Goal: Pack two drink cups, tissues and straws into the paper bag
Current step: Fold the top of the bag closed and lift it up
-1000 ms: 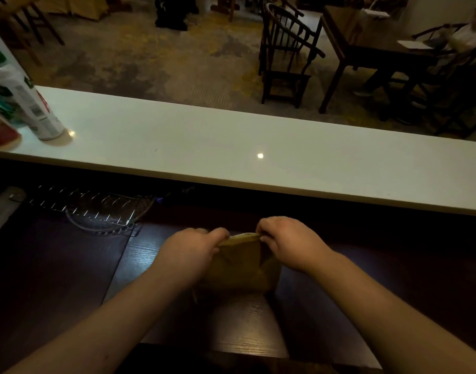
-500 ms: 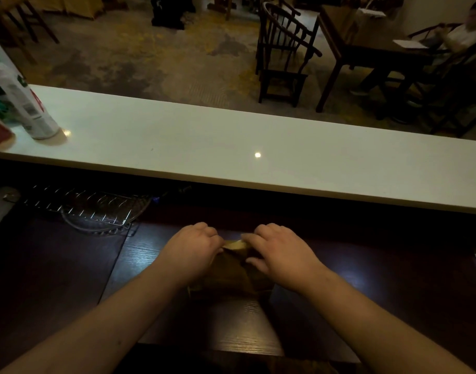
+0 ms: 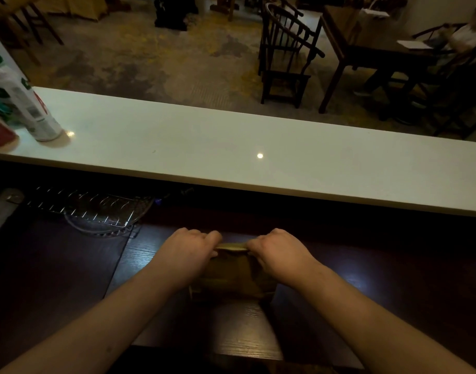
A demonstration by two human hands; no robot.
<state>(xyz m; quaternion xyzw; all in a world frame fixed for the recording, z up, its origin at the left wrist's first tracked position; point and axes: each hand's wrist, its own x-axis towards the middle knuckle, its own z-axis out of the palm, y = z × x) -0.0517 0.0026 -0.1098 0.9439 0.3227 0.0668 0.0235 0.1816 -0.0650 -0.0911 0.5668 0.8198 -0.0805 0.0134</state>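
Bag: paper bag (image 3: 233,276) stands on the dark bench (image 3: 393,279), directly between both hands.
Top edge: runs left to right, flattened.
Left hand (image 3: 189,255): pinching the edge's left end.
Right hand (image 3: 278,255): pinching its right end.
Cups, tissues, straws: not visible.
Around: wire rack (image 3: 83,209) far left; nothing obstructs.
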